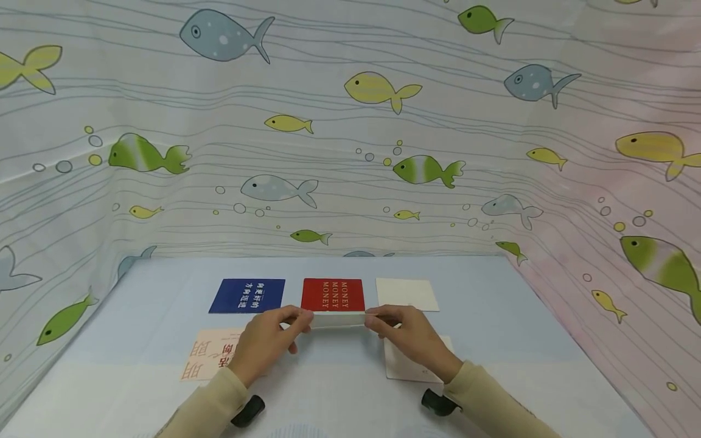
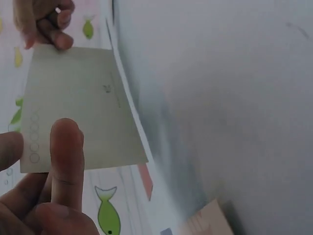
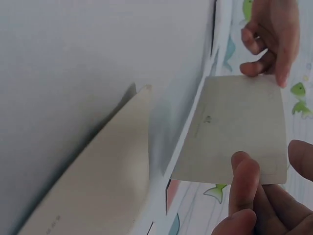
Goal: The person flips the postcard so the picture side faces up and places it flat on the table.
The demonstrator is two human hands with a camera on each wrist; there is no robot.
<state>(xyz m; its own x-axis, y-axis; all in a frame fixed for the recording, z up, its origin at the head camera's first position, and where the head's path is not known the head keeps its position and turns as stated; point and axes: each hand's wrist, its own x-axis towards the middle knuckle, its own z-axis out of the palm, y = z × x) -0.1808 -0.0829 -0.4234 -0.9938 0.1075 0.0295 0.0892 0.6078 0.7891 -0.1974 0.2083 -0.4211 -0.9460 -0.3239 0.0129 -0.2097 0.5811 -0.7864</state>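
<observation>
A pale postcard (image 1: 338,319) is held by its two ends above the table, tilted so the head view sees it nearly edge-on. My left hand (image 1: 268,340) pinches its left end, and my right hand (image 1: 413,334) pinches the right. The left wrist view shows the postcard's back (image 2: 98,98) with a row of small circles and a little printed mark. That same back (image 3: 234,127) appears in the right wrist view, with a finger lying across it. Just behind the postcard lies a red card (image 1: 333,295) reading MONEY, its near edge hidden.
Left of the red card lies a blue card (image 1: 249,296) with white characters; right of it, a white card (image 1: 408,294). A cream card with orange characters (image 1: 205,359) is partly under my left hand, another pale card (image 1: 408,362) under my right. Fish-print cloth (image 1: 350,140) surrounds the table.
</observation>
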